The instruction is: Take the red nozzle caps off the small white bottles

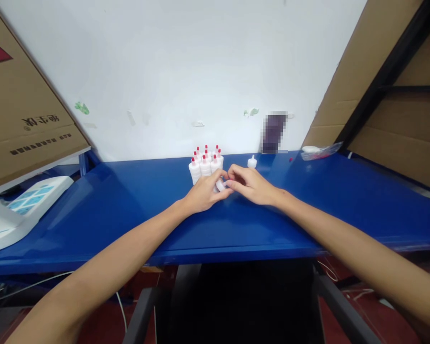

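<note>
Both my hands meet at the middle of the blue table (129,210), just in front of a cluster of several small white bottles with red caps (205,163). My left hand (204,193) and my right hand (251,184) are both closed around one small white bottle (220,185) lying between their fingertips. A single white bottle without a red cap (252,162) stands just behind my right hand.
A white electronic scale (17,210) sits at the table's left end under a cardboard box (25,114). A clear bag with small parts (318,151) lies at the back right beside leaning cardboard (397,95). A white wall rises behind the table.
</note>
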Tool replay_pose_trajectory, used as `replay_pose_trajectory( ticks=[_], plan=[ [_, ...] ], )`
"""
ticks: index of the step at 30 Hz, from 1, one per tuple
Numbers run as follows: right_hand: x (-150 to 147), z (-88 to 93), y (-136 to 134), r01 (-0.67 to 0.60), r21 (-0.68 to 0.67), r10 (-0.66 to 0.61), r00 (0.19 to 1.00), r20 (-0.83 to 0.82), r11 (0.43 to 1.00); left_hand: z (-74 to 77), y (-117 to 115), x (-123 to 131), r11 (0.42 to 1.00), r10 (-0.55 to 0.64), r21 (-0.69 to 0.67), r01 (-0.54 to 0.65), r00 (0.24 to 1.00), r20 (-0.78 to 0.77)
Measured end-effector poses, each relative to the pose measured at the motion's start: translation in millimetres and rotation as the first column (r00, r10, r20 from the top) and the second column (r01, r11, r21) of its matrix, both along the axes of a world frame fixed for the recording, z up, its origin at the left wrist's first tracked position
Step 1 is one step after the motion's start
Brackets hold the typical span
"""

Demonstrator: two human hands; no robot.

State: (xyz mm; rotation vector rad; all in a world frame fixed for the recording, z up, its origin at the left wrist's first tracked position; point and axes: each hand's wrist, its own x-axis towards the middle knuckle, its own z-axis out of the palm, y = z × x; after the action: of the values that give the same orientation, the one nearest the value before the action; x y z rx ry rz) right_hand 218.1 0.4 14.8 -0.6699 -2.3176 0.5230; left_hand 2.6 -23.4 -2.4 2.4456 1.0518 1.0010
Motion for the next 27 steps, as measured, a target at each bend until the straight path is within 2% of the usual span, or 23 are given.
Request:
replay_pose_trajectory(
  ticks=[6, 11, 15, 18, 20, 22, 24, 25, 27],
  plan=[
    [1, 5.7, 0, -0.042, -0.031, 0.044, 0.996, 0.071, 0.999, -0.8, 2, 1, 0.997, -0.072, 0.008, 0.072, 0.997, -0.02],
    [-1, 7.3, -1, -0.063, 0.06, 0.052, 0.985, 0.164, 0.996, 0.0, 3, 2, 0.992, -0.116, 0.033, 0.118, 0.991, -0.071],
    [5, 8.6, 6, 0.03, 0.034, -0.033, 0.994, 0.105, 0.999, 1.9, 3, 0, 0.986, -0.109, 0.108, 0.126, 0.982, -0.157],
    [18, 10.5, 17, 0.158, 0.034, -0.161, 0.979, 0.125, 0.987, 4.1, 1, -1, 0.991, -0.098, 0.08, 0.111, 0.983, -0.156],
    [29, 10.0, 26, 0.257, 0.074, -0.268, 0.925, 0.27, 0.963, 5.0, 0, 0, 0.993, -0.106, 0.038, 0.114, 0.981, -0.164],
    [38, 7.5, 34, 0.331, 0.129, -0.351, 0.81, 0.47, 0.935, 5.4, -2, 0, 0.993, -0.112, 0.011, 0.116, 0.977, -0.182],
    [44, 4.1, 40, 0.356, 0.165, -0.379, 0.696, 0.61, 0.92, 5.6, -2, 1, 0.994, -0.106, 0.005, 0.109, 0.974, -0.202],
    [45, 2.6, 42, 0.356, 0.171, -0.378, 0.668, 0.642, 0.919, 5.7, -2, 0, 0.995, -0.1, 0.006, 0.104, 0.972, -0.213],
    [45, 0.3, 45, 0.347, 0.159, -0.363, 0.669, 0.648, 0.924, 6.0, -2, 0, 0.995, -0.091, 0.011, 0.096, 0.967, -0.237]
  ],
)
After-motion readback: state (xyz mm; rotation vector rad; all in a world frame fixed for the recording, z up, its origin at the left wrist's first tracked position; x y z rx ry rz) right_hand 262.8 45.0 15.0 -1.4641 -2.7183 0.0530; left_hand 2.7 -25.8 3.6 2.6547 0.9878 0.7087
